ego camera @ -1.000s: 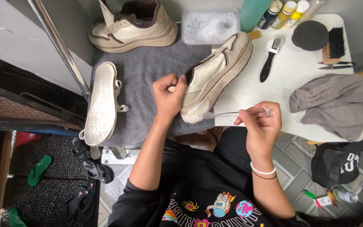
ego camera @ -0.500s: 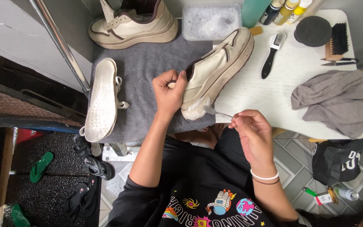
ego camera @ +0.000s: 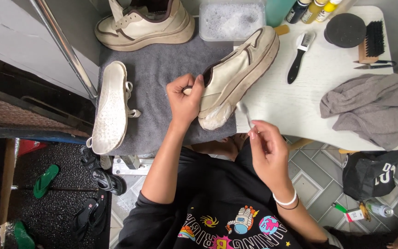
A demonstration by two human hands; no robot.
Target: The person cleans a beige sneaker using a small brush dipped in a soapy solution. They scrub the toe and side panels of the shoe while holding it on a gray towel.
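A cream sneaker (ego camera: 236, 76) lies on its side, half on a grey mat (ego camera: 160, 78) and half on the white table (ego camera: 300, 106). My left hand (ego camera: 185, 99) grips the sneaker at its collar. Just below the table's edge, my right hand (ego camera: 266, 147) pinches a thin small brush (ego camera: 244, 113). The brush head sits close to the sneaker's sole near the heel, where white foam shows.
A second sneaker (ego camera: 143, 20) stands at the mat's far end, and an insole with a lace (ego camera: 109, 108) lies at its left. Also there: a tub of soapy water (ego camera: 231, 18), bottles (ego camera: 312, 9), brushes (ego camera: 300, 55), a round sponge (ego camera: 345, 28), a grey cloth (ego camera: 369, 108). Sandals (ego camera: 93, 193) lie on the floor.
My right hand has moved left and toward my body, swinging the small brush from flat to nearly upright against the sneaker's heel. My left hand keeps its grip.
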